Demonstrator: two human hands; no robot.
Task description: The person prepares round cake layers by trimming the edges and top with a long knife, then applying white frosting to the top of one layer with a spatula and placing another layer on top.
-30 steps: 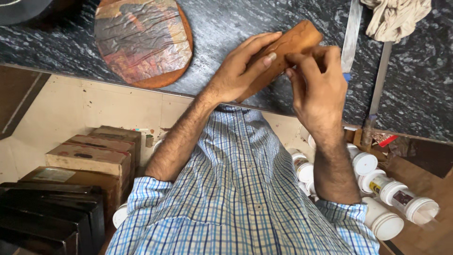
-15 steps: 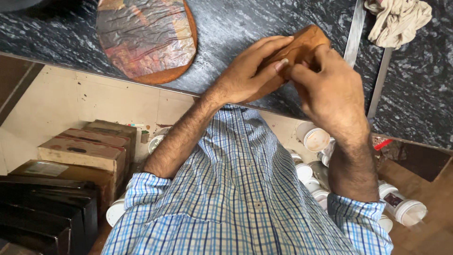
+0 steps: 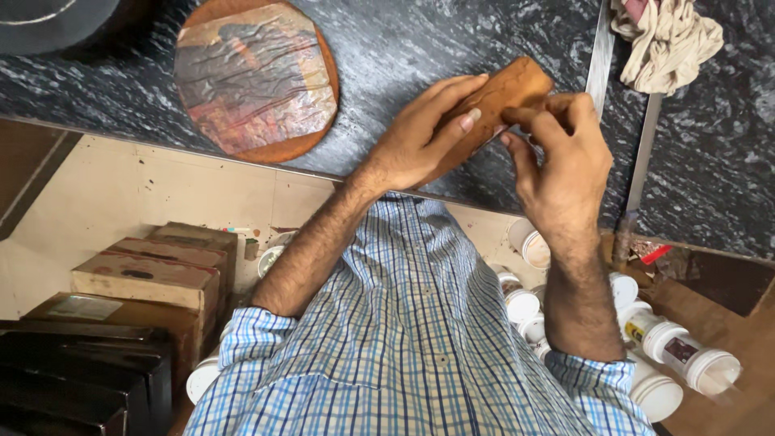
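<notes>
A flat brown wooden piece (image 3: 508,90) lies slanted over the dark marbled stone counter (image 3: 387,56). My left hand (image 3: 420,133) grips it from the left, fingers stretched along its upper face. My right hand (image 3: 565,157) pinches its lower right edge between thumb and forefinger. The lower part of the piece is hidden under my fingers. Whether it rests on the counter or is lifted off it, I cannot tell.
A round wooden disc (image 3: 257,77) covered with crinkled foil lies on the counter at the left. A crumpled cloth (image 3: 666,44) and a long metal strip (image 3: 601,52) are at the upper right. Below the counter edge stand cardboard boxes (image 3: 153,274) and several white jars (image 3: 670,347).
Both hands have stayed on the wooden piece and shifted a little. My right fingers now pinch its lower edge instead of covering its end. The view moved slightly.
</notes>
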